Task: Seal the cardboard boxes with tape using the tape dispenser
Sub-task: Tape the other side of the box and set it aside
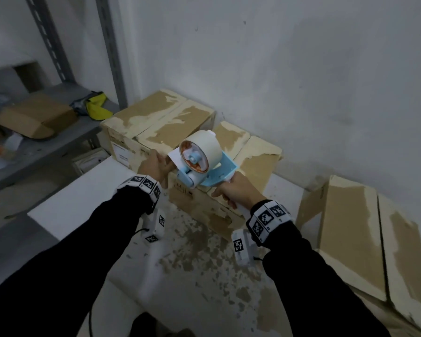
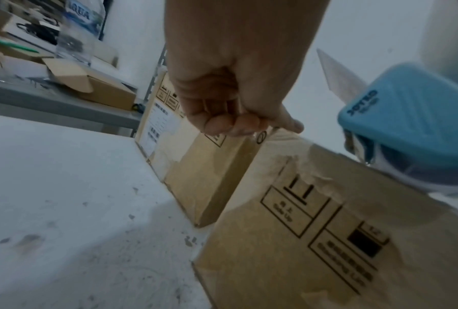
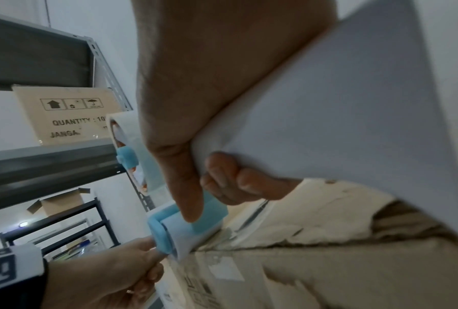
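Tape dispenser (image 1: 206, 166): light blue and white, carrying a wide roll of pale tape; held over the near top edge of the middle cardboard box (image 1: 231, 190).
Cardboard box: brown, with patches of torn pale tape on its flaps; it sits on the white worktop (image 1: 88, 203).
Right hand (image 1: 236, 190): grip wrapped around the dispenser's white handle, arm reaching forward.
Left hand (image 1: 153, 166): fingers curled at the dispenser's front end by the loose tape tab; whether they pinch it is unclear.

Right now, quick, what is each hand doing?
Left hand: fingers curled, touching the tape end at the box edge; whether it pinches the tape cannot be told.
Right hand: holding the tape dispenser.
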